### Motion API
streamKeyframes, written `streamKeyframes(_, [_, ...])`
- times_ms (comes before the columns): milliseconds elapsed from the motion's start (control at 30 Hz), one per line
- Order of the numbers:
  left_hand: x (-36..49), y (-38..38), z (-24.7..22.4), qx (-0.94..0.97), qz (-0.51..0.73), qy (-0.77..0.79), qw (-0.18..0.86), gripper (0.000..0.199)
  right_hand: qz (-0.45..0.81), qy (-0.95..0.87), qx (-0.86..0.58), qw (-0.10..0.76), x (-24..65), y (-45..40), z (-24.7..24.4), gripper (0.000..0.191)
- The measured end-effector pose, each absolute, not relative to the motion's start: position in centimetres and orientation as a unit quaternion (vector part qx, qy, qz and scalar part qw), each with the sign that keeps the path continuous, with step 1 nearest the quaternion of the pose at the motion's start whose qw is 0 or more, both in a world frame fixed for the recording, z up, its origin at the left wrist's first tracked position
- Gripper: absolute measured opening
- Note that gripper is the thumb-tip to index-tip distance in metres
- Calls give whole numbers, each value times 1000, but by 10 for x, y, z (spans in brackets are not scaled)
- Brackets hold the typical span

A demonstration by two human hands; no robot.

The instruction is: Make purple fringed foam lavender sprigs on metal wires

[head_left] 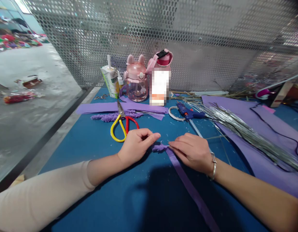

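Observation:
My right hand [191, 151] pinches the end of a small purple fringed flower sprig [159, 148], where a purple paper strip [181, 172] joins it. From there the strip runs down toward the table's near edge. Just left of the sprig is my left hand [139, 145], its fingers curled and its thumb pressed along them; anything inside is hidden. Behind that hand lie scissors [119, 129] with one yellow and one red handle, partly covered by it. A finished-looking purple flower spike [107, 116] rests beside the scissor blades.
Purple strips [100, 108] lie across the back of the blue table [91, 190]. Behind them stand a drink carton [112, 82], a pink bottle [136, 85] and a blurred-out phone-like shape [160, 87]. At right are a blue glue gun [187, 111], wire bundle [245, 135] and purple sheet [272, 174].

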State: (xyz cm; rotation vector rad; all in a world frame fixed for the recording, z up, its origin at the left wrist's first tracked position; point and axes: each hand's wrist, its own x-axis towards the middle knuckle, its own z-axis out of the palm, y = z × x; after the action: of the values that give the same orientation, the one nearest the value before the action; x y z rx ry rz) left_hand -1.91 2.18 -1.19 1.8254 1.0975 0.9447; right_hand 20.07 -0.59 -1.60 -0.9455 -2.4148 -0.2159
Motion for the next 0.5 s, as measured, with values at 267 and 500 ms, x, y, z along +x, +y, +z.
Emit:
streamKeyframes(267, [-17, 9, -13, 846, 358, 290, 270, 47, -146, -895, -337, 254, 189, -14, -7, 12])
streamKeyframes(500, [-16, 7, -16, 839, 348, 303, 287, 42, -175, -880, -353, 266, 183, -18, -4, 11])
